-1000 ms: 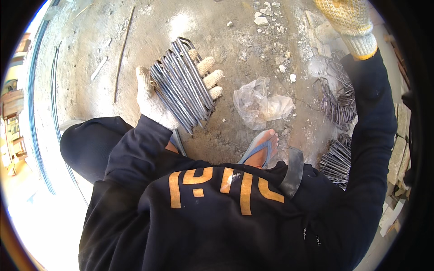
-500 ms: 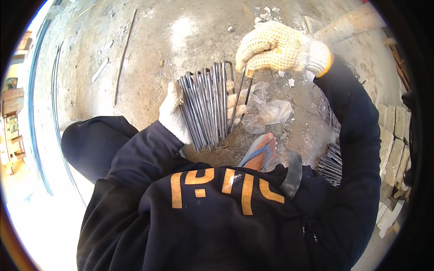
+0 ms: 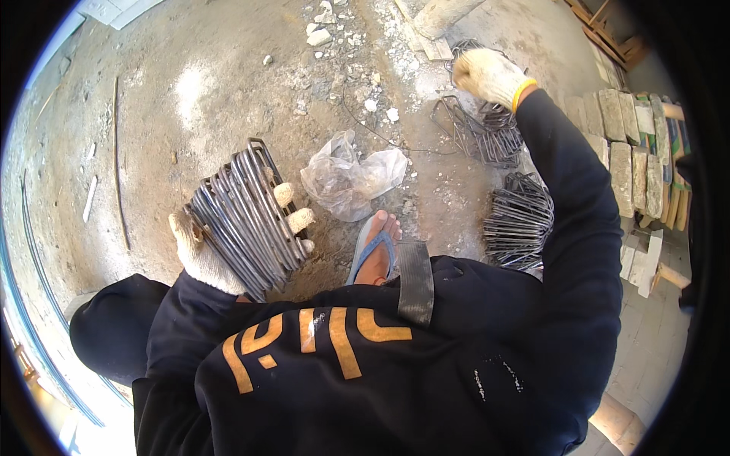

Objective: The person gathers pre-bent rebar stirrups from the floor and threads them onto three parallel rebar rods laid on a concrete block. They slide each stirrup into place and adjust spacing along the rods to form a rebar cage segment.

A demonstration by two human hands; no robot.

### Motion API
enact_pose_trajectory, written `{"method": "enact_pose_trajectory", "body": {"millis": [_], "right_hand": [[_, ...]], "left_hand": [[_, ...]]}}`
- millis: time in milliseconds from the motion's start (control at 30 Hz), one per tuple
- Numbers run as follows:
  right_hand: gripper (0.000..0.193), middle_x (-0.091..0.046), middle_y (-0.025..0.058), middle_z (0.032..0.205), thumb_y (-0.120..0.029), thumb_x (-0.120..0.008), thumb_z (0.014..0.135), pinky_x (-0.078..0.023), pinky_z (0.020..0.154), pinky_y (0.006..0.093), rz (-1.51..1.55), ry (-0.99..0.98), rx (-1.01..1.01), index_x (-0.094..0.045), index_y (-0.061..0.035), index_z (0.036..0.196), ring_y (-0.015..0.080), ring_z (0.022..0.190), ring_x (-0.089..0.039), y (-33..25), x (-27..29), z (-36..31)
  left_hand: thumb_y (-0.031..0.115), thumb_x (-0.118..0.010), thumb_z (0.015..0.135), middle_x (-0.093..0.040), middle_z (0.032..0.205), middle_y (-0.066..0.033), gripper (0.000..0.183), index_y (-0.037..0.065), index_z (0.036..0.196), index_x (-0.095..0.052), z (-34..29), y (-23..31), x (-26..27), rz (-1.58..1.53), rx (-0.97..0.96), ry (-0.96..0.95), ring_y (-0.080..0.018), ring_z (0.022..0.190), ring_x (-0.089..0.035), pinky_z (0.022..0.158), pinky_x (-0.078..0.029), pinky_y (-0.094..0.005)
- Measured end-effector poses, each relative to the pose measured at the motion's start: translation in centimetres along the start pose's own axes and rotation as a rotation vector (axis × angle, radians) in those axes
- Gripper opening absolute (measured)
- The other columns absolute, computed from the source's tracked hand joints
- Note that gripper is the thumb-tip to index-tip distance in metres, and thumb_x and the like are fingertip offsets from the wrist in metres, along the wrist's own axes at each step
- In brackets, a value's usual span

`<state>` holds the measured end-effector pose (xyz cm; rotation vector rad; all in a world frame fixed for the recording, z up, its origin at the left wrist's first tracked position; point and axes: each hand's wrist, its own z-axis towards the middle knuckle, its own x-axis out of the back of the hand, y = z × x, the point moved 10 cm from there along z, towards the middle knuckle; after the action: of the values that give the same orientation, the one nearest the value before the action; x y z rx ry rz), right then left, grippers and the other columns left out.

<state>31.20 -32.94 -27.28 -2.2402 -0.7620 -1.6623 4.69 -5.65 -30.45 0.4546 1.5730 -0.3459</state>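
Note:
My gloved left hand (image 3: 201, 254) grips a fanned stack of bent steel rebar stirrups (image 3: 243, 220). Its thumb lies along the near left side, and its fingertips poke out on the right of the stack. Far to the right, my gloved right hand (image 3: 493, 77) reaches over a loose pile of dark stirrups (image 3: 494, 137). Its fingers curl downward, and whatever is in them is hidden. A second, neater bundle of stirrups (image 3: 519, 220) lies on the ground nearer to me, beside my right sleeve.
A crumpled clear plastic bag (image 3: 353, 176) lies ahead of my sandalled foot (image 3: 374, 251). Broken rubble (image 3: 319, 34) is scattered at the far side. Stacked stone-like blocks (image 3: 627, 163) stand on the right. A thin rod (image 3: 116, 159) and long bars lie on the left.
My right hand has left the stirrup at the left-hand stack and moved right, over the loose pile. The view has swung right; my left hand still holds the stack.

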Motion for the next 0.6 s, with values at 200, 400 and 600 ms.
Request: {"method": "enact_pose_trajectory", "body": {"millis": [200,400,600], "right_hand": [[0.022,-0.072,0.0127,0.098,-0.029,-0.069,0.084,-0.054,0.080,0.0418,-0.196,-0.257,-0.162,-0.073,-0.0113,0.096,0.0315,0.094,-0.068,3.4,-9.9,-5.8],[0.072,-0.068,0.0240,0.106,-0.043,-0.070,0.086,-0.053,0.083,0.0472,-0.049,-0.081,-0.298,-0.043,-0.0062,0.140,0.0397,0.100,-0.067,0.8,-11.7,-4.6],[0.056,-0.071,0.0233,0.100,-0.027,-0.062,0.089,-0.055,0.081,0.0472,-0.106,-0.224,-0.426,-0.042,-0.0005,0.134,0.0375,0.093,-0.071,1.7,-14.5,-2.9]], "left_hand": [[0.086,-0.058,0.072,-0.051,0.142,-0.0206,0.115,0.008,0.152,-0.032,-0.3,0.4,2.0,0.016,-0.050,0.165,-0.0473,0.128,-0.049,0.106,-0.040,-0.0647],[0.077,-0.067,0.074,-0.056,0.132,-0.0133,0.096,0.013,0.141,-0.047,0.2,0.0,2.5,0.078,-0.028,0.264,-0.0392,0.123,-0.052,0.101,-0.045,-0.0599],[0.069,-0.071,0.075,-0.047,0.148,-0.0184,0.100,0.006,0.146,-0.042,0.2,0.4,2.4,-0.068,0.044,0.159,-0.0438,0.136,-0.043,0.113,-0.033,-0.0626]]}}
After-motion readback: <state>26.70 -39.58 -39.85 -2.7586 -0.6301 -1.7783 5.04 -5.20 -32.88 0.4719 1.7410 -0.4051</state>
